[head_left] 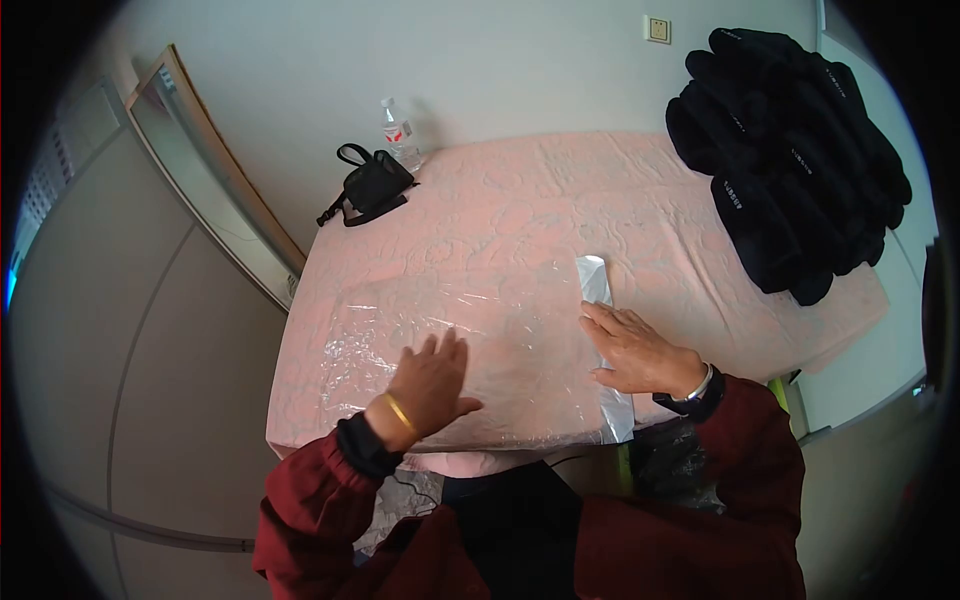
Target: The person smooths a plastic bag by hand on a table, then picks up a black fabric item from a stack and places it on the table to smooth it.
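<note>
A clear plastic bag [525,365] lies flat on the pink patterned cloth that covers the table, its near edge along the table's front. Down its right side runs a white, shiny strip [592,278]. Over the bag's left half is my left hand [430,383], fingers stretched forward, thumb out to the right, holding nothing. My right hand [640,350] overlaps the strip, palm down and fingers spread toward the left, also without anything in it. Part of the strip is hidden beneath that hand.
Black padded items with white lettering [790,160] are heaped at the table's back right. At the back left of the pink tablecloth [520,200] sit a black strapped bag [375,183] and a plastic bottle [400,135]. A framed mirror [205,150] leans at left.
</note>
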The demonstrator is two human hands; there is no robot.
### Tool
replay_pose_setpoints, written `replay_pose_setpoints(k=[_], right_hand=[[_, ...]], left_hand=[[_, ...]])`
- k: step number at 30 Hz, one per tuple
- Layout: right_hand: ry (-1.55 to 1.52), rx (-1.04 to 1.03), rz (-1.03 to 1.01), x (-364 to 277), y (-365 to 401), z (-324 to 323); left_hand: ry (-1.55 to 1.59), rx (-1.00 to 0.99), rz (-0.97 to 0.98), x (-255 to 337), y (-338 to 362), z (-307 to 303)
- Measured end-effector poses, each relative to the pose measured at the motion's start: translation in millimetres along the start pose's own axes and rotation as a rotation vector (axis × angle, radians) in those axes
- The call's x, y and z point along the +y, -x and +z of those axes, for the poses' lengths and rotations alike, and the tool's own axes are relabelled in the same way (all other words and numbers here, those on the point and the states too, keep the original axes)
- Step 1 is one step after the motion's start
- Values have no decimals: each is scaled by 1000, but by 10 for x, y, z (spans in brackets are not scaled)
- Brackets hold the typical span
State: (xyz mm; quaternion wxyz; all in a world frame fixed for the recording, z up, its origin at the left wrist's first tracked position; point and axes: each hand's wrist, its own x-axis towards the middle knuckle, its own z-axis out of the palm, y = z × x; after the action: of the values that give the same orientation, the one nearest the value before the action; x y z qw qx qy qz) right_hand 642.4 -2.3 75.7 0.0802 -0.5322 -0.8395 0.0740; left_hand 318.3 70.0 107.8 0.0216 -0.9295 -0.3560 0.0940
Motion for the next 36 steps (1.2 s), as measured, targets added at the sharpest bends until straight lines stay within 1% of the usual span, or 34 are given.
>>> replay_pose_setpoints(k=[1, 3, 4, 7, 8, 10, 12, 15, 16, 19, 22, 24, 25, 26, 27, 28, 31, 32, 34, 36], right_hand=[[41, -41, 11, 34, -75, -2], [124, -121, 24, 96, -237, 0], [126, -118, 6, 117, -310, -11], [103, -217, 159, 211, -525, -6], [104, -213, 145, 287, -575, 44], [83, -191, 134, 508, -635, 230], [69, -182, 136, 623, -651, 266], [-7, -248, 158, 724, -671, 259], [-9, -248, 163, 724, -669, 264], [11, -272, 181, 689, -637, 213], [18, -284, 193, 658, -635, 188], [18, -295, 204, 644, -640, 212], [26, -298, 211, 634, -647, 212], [36, -300, 218, 626, -654, 206], [44, -304, 226, 614, -648, 200], [41, -308, 233, 608, -648, 186], [26, -334, 254, 557, -663, 147], [25, -335, 248, 555, -662, 142], [24, -336, 250, 570, -664, 150], [19, -334, 236, 566, -679, 168]], left_hand=[[-6, -35, 32, 157, -148, -125], [30, -41, 86, 371, -422, -185], [59, -59, 104, 457, -560, -211], [146, -39, 171, 564, -937, -101], [142, -37, 157, 562, -1040, -29], [146, 16, 196, 543, -1236, 131], [150, 40, 224, 433, -1378, 260], [206, -56, 174, 169, -1508, 422], [205, -58, 180, 57, -1517, 469], [205, -131, -41, -461, -1458, 555], [239, -174, -240, -1072, -1196, 556], [257, -187, -342, -1370, -1037, 617], [259, -195, -332, -1492, -964, 641], [251, -177, -387, -1594, -902, 654], [243, -161, -442, -1618, -872, 656], [245, -166, -434, -1618, -896, 658], [130, -302, -597, -1618, -921, 523], [130, -304, -603, -1547, -935, 538], [-73, -79, -431, -1236, -1063, 625], [16, 75, -122, -777, -1151, 654]])
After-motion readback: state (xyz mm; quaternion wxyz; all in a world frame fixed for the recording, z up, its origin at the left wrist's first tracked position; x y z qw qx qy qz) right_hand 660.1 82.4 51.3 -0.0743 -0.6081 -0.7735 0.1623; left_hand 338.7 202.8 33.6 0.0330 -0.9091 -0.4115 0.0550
